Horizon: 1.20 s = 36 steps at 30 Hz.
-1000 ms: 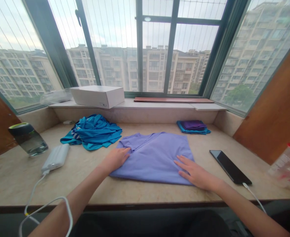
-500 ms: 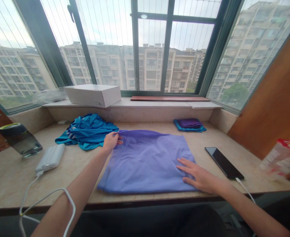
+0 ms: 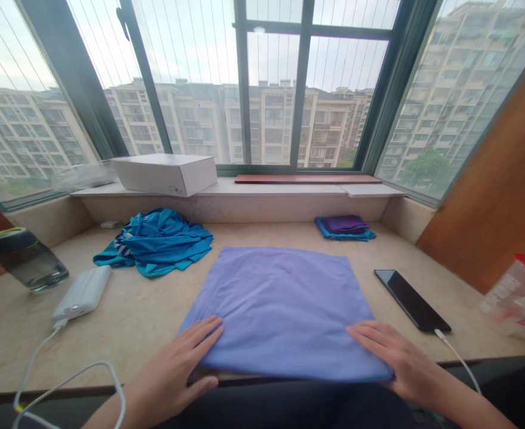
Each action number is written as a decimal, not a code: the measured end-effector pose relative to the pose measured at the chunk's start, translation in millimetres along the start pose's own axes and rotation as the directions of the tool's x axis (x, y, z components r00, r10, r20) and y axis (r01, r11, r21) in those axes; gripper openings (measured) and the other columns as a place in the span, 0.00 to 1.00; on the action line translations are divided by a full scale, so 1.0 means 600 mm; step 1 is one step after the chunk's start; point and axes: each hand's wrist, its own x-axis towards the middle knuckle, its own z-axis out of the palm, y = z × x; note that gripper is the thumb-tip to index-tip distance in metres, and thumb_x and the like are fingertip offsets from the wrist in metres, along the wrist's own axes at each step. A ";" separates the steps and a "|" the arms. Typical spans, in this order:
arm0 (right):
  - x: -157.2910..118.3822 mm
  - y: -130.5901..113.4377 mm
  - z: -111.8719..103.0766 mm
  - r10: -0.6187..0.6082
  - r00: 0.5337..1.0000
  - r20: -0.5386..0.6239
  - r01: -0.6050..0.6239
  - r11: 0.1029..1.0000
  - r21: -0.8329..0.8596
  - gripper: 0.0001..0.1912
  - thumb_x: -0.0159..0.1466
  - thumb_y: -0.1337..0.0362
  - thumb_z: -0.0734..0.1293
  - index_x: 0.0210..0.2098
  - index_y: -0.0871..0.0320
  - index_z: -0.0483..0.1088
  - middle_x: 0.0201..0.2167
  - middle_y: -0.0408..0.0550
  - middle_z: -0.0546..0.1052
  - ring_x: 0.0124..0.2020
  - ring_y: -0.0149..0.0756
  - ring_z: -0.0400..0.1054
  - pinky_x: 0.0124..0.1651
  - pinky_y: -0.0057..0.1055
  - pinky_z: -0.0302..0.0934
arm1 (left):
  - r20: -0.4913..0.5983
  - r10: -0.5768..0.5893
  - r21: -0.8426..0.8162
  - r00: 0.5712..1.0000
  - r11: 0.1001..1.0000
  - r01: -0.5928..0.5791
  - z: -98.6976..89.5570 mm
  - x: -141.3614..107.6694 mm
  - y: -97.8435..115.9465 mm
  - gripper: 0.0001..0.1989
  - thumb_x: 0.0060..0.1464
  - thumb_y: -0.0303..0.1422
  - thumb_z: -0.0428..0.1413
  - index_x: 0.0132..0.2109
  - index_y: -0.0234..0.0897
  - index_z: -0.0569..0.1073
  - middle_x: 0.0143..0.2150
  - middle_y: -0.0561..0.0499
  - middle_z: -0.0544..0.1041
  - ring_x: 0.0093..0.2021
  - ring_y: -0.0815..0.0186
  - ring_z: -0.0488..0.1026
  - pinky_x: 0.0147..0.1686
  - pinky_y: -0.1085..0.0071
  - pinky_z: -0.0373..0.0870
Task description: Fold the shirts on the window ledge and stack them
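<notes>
A lavender piece of cloth (image 3: 280, 310), folded into a rough rectangle, lies before me with its front edge at the counter's rim. My left hand (image 3: 179, 363) rests its fingers on the cloth's front left corner, thumb spread apart below the edge. At the front right corner, my right hand (image 3: 396, 354) has its fingers over the cloth's side and appears to grip it; its thumb is hidden. Behind to the left is a crumpled heap of blue clothing (image 3: 164, 241). A small folded stack of purple and blue cloth (image 3: 345, 226) sits at the back right.
On the left stand a tilted-looking bottle (image 3: 25, 259) and a white power bank (image 3: 82, 292) with a white cable (image 3: 72, 369). A black phone (image 3: 412, 301) with a cable and a clear red-topped package (image 3: 519, 292) are right. A white box (image 3: 164, 173) occupies the ledge.
My left hand has left the cloth's far left corner and come down to the front left one. My right hand has shifted right and nearer. The cloth's far edge now lies flatter.
</notes>
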 end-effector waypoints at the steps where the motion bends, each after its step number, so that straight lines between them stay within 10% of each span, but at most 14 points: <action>1: -0.005 0.001 0.001 -0.012 1.000 -0.018 0.012 1.000 0.013 0.33 0.61 0.67 0.67 0.65 0.47 0.66 0.63 0.53 0.71 0.64 0.53 0.63 0.68 0.52 0.55 | -0.010 0.023 0.023 1.000 0.999 -0.023 0.008 -0.011 -0.003 0.36 0.53 0.37 0.64 0.68 0.55 0.64 0.68 0.49 0.66 0.65 0.48 0.66 0.63 0.54 0.66; 11: -0.043 -0.005 0.013 0.011 0.893 -0.450 0.097 0.972 0.216 0.13 0.67 0.57 0.63 0.47 0.51 0.74 0.48 0.52 0.80 0.53 0.52 0.73 0.56 0.46 0.67 | -0.006 0.102 -0.069 0.995 0.992 -0.103 0.024 -0.042 0.011 0.28 0.57 0.25 0.51 0.57 0.64 0.76 0.55 0.58 0.80 0.55 0.56 0.78 0.59 0.61 0.72; 19: 0.080 -0.065 -0.153 0.283 0.451 -0.846 -0.185 0.957 0.221 0.13 0.64 0.54 0.65 0.42 0.54 0.73 0.38 0.49 0.79 0.38 0.44 0.73 0.40 0.36 0.66 | -0.204 -0.424 -0.574 0.882 0.782 0.243 -0.072 0.023 0.097 0.12 0.44 0.38 0.61 0.38 0.46 0.84 0.37 0.50 0.84 0.40 0.50 0.80 0.42 0.62 0.79; 23: 0.251 -0.075 -0.260 0.097 0.534 -0.840 -0.021 0.995 0.101 0.15 0.65 0.54 0.67 0.44 0.58 0.74 0.41 0.52 0.79 0.42 0.45 0.73 0.47 0.38 0.67 | -0.226 -0.501 -0.772 0.835 0.615 0.160 -0.129 0.099 0.087 0.19 0.49 0.45 0.63 0.45 0.39 0.81 0.39 0.48 0.83 0.39 0.55 0.79 0.36 0.68 0.76; 27: 0.387 -0.088 -0.289 0.031 0.792 -0.610 -0.107 0.990 -0.089 0.18 0.71 0.56 0.62 0.56 0.58 0.69 0.51 0.54 0.75 0.50 0.44 0.71 0.51 0.44 0.68 | -0.272 -0.558 -0.797 0.784 0.587 0.141 -0.136 0.166 0.017 0.25 0.50 0.47 0.62 0.51 0.35 0.77 0.40 0.47 0.82 0.37 0.58 0.79 0.33 0.70 0.74; 31: 0.429 -0.103 -0.226 0.046 0.891 -0.452 -0.120 0.983 -0.138 0.19 0.70 0.57 0.67 0.57 0.58 0.68 0.56 0.52 0.72 0.50 0.42 0.71 0.51 0.46 0.70 | -0.445 -0.505 -0.370 0.739 0.856 0.362 -0.090 0.184 -0.079 0.23 0.52 0.38 0.57 0.54 0.34 0.74 0.45 0.42 0.81 0.48 0.53 0.78 0.49 0.58 0.74; 36: 0.397 -0.099 -0.072 0.110 0.978 -0.175 -0.146 0.968 -0.205 0.23 0.67 0.53 0.69 0.57 0.58 0.72 0.55 0.60 0.75 0.55 0.50 0.70 0.59 0.45 0.64 | -0.338 -0.154 0.138 0.928 0.968 0.211 -0.010 0.165 -0.147 0.24 0.56 0.33 0.53 0.59 0.33 0.72 0.64 0.37 0.71 0.64 0.52 0.67 0.64 0.53 0.63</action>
